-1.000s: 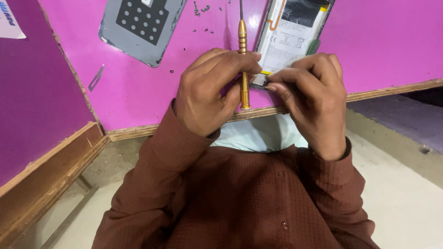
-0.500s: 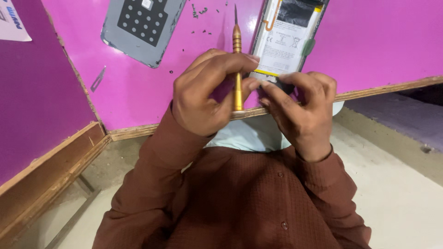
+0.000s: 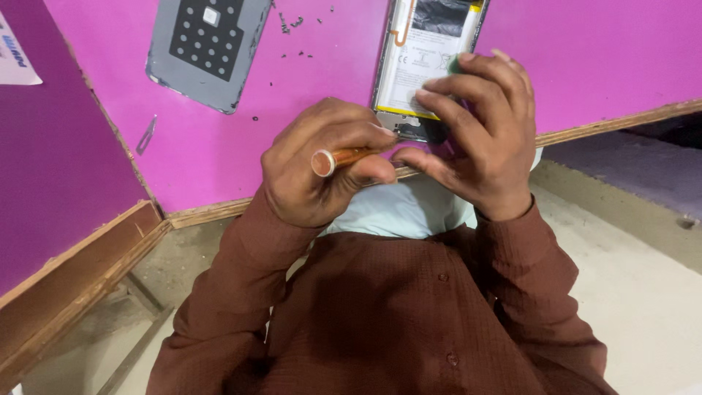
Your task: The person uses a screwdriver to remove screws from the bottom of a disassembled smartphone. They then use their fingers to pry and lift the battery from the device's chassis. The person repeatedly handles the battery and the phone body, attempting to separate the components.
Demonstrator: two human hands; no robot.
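Observation:
My left hand [image 3: 311, 183] is closed around a small gold-coloured screwdriver [image 3: 342, 158]. Its round butt end faces the camera and its tip points toward the lower end of an opened phone [image 3: 420, 66]. The phone lies on the pink tabletop [image 3: 322, 80] with its back off, showing a white-labelled battery and a dark patch above it. My right hand [image 3: 479, 139] grips the phone's lower end, fingers curled over the battery's lower right and thumb underneath near the screwdriver tip. The tip itself is hidden between my hands.
A grey phone back cover [image 3: 205, 51] with a black dotted pad lies at the upper left. Several tiny screws [image 3: 292, 22] are scattered between it and the phone. A thin metal tool [image 3: 146, 135] lies near the left wall. A wooden strip [image 3: 614, 121] edges the table.
The screwdriver has swung from standing along the table to pointing its butt at the camera. My right hand has moved up onto the phone's lower end.

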